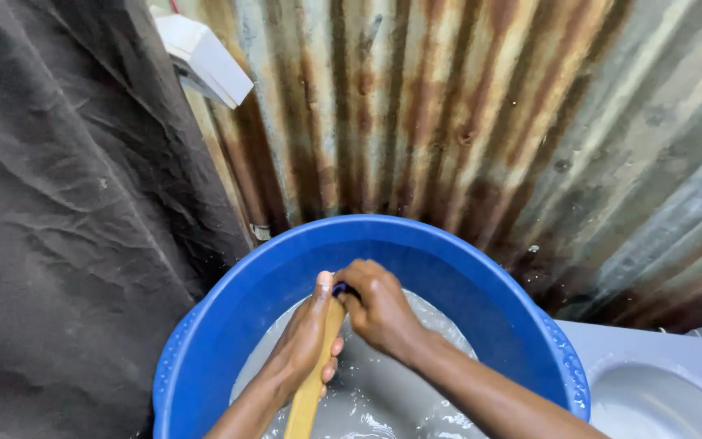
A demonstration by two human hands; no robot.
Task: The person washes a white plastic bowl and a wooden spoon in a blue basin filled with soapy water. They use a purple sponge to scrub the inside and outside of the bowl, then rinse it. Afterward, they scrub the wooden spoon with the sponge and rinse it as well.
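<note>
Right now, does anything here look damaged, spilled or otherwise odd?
The corrugated metal wall behind the blue basin is heavily rust-streaked. Nothing looks spilled: the soapy water stays inside the basin, where the left hand and right hand grip a yellow cloth.
</note>
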